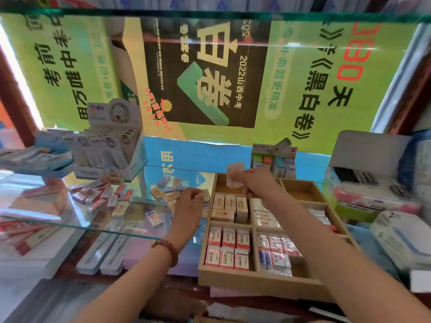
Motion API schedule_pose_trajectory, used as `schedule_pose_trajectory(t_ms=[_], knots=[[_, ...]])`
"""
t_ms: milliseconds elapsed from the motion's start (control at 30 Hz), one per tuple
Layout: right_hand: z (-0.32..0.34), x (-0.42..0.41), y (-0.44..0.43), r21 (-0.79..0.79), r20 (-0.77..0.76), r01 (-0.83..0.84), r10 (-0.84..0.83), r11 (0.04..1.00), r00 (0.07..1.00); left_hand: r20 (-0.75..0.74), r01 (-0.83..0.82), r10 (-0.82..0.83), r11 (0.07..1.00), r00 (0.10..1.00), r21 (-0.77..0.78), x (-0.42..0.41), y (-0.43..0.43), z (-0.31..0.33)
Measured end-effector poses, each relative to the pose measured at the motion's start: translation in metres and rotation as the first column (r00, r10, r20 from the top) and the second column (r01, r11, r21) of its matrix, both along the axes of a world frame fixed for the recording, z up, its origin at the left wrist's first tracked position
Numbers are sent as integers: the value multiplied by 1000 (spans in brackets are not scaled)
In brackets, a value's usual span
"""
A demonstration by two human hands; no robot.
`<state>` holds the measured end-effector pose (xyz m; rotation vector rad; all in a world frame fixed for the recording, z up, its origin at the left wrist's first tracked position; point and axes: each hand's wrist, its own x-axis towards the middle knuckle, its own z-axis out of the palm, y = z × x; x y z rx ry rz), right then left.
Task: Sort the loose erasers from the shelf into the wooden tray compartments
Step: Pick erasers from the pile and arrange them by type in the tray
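Right hand (pixel 258 183) pinches pale wrapped block eraser (pixel 235 174), long axis upright, directly above bare far compartment (pixel 223 189) of light wooden tray (pixel 256 284); left hand (pixel 189 205) grip unclear.

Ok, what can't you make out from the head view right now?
Head view only:
Print on the eraser pinched in the right hand: motion-blurred.
Whether the left hand holds anything: its own back hides the palm.
Right-side compartments of the wooden tray: partly covered by the right forearm.
Labels on the loose erasers: too small, blurred.
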<state>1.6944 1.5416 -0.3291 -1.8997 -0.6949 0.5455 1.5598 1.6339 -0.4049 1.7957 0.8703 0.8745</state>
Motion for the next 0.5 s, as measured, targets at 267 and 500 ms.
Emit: schedule_pose_trajectory(t_ms=[267,500], knots=[[-19,20,80,-485,518,114,179,867,837,-224,35,168,720,960,693,-13,24,-47],[-25,35,88,-612,452,72,274,787,849,-173,4,197,649,965,760,-13,24,-51]])
